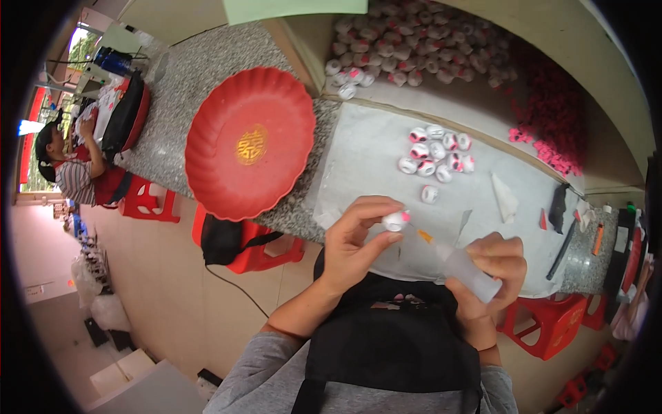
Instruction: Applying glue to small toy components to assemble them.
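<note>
Between the thumb and fingers of my left hand [352,241] is a small white ball-shaped piece [395,221] with pink and dark marks. My right hand [495,270] is wrapped round a translucent white squeeze bottle [472,276], tilted so that its orange nozzle [425,237] points at the piece. Whether the thin tip touches the piece, I cannot tell. Just beyond my hands, a group of similar white pieces [436,150] lies on a pale sheet [365,159], with a single white piece [429,194] nearer to me.
A large red scalloped tray [296,131] sits to the left on the speckled countertop [207,55]. Behind the sheet, a compartment holds heaped white pieces [420,41] and small pink pieces [552,117]. Scraps and a dark stick [562,248] lie right. A co-worker [72,162] sits far left.
</note>
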The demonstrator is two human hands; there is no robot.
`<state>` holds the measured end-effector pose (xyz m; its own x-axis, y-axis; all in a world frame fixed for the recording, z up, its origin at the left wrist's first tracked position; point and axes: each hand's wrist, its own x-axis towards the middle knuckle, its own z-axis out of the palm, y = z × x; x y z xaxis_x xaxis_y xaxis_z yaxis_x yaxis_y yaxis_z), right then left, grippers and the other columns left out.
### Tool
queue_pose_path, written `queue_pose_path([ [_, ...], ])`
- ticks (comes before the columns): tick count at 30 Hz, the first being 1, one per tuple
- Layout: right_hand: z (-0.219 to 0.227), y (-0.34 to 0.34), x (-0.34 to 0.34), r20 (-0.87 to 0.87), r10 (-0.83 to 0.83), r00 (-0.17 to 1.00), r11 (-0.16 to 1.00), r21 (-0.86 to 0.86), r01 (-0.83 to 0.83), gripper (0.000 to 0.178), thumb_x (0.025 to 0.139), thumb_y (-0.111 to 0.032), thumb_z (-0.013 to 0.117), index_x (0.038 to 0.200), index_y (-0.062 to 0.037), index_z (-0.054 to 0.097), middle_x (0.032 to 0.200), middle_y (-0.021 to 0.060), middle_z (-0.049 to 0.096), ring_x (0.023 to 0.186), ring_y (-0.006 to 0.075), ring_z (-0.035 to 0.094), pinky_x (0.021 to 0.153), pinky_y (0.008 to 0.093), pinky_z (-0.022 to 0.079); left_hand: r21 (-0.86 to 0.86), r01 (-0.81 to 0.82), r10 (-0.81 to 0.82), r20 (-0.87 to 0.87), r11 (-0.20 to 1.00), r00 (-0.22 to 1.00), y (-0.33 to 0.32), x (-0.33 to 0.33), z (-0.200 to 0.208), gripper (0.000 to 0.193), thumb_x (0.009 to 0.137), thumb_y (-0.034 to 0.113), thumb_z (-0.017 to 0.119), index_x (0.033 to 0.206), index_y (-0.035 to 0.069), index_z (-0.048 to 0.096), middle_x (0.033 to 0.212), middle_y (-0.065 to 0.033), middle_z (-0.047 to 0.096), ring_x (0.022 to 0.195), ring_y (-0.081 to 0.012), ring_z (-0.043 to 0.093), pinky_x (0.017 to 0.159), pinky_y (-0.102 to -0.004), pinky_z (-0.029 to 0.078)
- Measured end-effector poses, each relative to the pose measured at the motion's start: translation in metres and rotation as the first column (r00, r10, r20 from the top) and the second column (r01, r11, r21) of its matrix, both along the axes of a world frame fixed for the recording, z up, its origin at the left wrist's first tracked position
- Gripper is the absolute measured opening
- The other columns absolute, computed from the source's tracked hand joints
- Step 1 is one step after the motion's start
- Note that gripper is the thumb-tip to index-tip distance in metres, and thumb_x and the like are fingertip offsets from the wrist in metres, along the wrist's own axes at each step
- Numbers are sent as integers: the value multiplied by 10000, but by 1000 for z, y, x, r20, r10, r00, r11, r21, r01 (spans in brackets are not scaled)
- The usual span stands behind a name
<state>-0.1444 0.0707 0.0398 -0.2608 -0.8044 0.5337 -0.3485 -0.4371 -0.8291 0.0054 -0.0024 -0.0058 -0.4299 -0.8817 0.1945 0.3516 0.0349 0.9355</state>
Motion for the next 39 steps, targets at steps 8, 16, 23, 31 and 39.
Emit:
queue_pose_path([
  [8, -20, -33, -105, 37, -202, 979, 927, 331, 179, 285, 622, 53, 573, 839, -25, 406, 788, 68, 446, 698, 139, 480, 621, 239, 416, 121, -223, 231, -56, 967, 971, -20, 17, 1, 325, 668, -8, 585, 966, -7, 455, 941, -116, 511, 795, -147, 517, 726, -260, 417],
  [16, -35, -69, -142, -667, -201, 717, 896, 172, 410, 224, 636, -23, 597, 831, -4, 488, 723, 87, 495, 666, 212, 503, 583, 273, 388, 154, -224, 232, -40, 962, 972, -18, 14, 3, 337, 671, 17, 601, 975, -1, 459, 924, -102, 521, 770, -138, 527, 710, -250, 421],
  [23, -37, -68, -140, -678, -153, 719, 871, 251, 422, 188, 625, -41, 611, 787, 2, 525, 735, 105, 498, 676, 258, 494, 603, 286, 384, 166, -216, 228, -58, 962, 972, -20, 15, 2, 331, 674, -4, 585, 980, 0, 458, 933, -105, 517, 795, -136, 523, 724, -262, 430],
  [31, -37, -82, -129, -680, -284, 675, 802, 217, 556, 156, 659, -53, 588, 795, -5, 530, 779, 134, 541, 707, 305, 519, 622, 316, 400, 169, -209, 223, -70, 963, 972, -22, 21, -1, 342, 679, -24, 568, 997, -6, 445, 939, -108, 513, 821, -142, 519, 727, -266, 435],
  [39, -24, -73, -122, -669, -227, 708, 860, 203, 468, 123, 669, 7, 552, 788, -4, 521, 767, 112, 553, 635, 214, 532, 542, 279, 404, 243, -98, 142, -171, 965, 975, -22, 21, -6, 349, 689, -22, 557, 1015, -9, 432, 956, -105, 501, 875, -165, 506, 772, -311, 425],
])
